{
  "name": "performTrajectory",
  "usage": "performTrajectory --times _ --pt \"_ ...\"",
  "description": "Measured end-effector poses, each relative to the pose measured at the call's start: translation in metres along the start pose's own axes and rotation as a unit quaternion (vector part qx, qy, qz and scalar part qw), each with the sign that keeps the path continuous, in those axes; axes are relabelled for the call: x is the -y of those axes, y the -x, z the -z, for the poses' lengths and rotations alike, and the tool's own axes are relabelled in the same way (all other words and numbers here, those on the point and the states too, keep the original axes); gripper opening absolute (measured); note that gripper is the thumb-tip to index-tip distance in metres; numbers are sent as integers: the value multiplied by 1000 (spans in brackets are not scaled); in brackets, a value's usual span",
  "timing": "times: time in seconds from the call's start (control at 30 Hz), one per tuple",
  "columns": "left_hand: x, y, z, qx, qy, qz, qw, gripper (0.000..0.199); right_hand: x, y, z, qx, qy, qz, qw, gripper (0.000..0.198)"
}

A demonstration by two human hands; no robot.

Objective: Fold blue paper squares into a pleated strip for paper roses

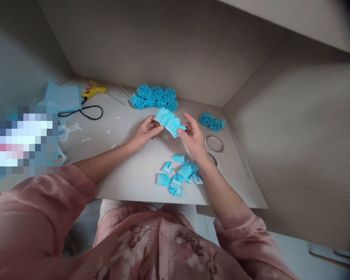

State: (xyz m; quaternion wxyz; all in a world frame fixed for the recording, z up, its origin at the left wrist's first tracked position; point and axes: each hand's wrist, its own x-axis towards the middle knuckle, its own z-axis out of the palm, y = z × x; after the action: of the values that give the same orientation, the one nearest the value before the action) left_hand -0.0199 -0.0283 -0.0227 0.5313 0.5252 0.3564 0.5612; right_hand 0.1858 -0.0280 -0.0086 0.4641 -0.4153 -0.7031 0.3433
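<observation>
Between my two hands, a strip of overlapping folded blue petals (167, 119) is held above the table. My left hand (146, 132) pinches its left end between thumb and fingers. At the right end, my right hand (192, 136) grips the strip with thumb and curled fingers, while its index finger points up and away. Below the hands lies a loose pile of folded blue petals (184, 172), some with white tape pieces on them. Behind the strip, several finished blue roses (156, 93) are grouped together, with a thin stick beside them.
Two more blue roses (211, 121) lie at the right, above a roll of tape (214, 144); another roll is partly hidden by my right wrist. At the back left are a yellow glue gun (93, 90) and a stack of blue sheets (63, 97). White scraps (86, 140) dot the table. Walls enclose the back and right.
</observation>
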Motion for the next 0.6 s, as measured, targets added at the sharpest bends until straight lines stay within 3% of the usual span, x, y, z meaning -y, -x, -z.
performTrajectory --times 0.17,0.23,0.37,0.6 --pt "-6 -2 3 -118 -78 -103 984 29 -11 -3 1 -50 25 -27 998 76" --pt "-9 1 1 -97 -148 -131 976 21 -12 -3 0 -47 24 -28 998 76" --pt "-10 8 -5 15 -208 -135 969 18 -8 0 -5 -5 16 -12 1000 77" --pt "-1 6 -5 12 -187 -107 976 19 -1 4 -10 19 14 -3 1000 77"
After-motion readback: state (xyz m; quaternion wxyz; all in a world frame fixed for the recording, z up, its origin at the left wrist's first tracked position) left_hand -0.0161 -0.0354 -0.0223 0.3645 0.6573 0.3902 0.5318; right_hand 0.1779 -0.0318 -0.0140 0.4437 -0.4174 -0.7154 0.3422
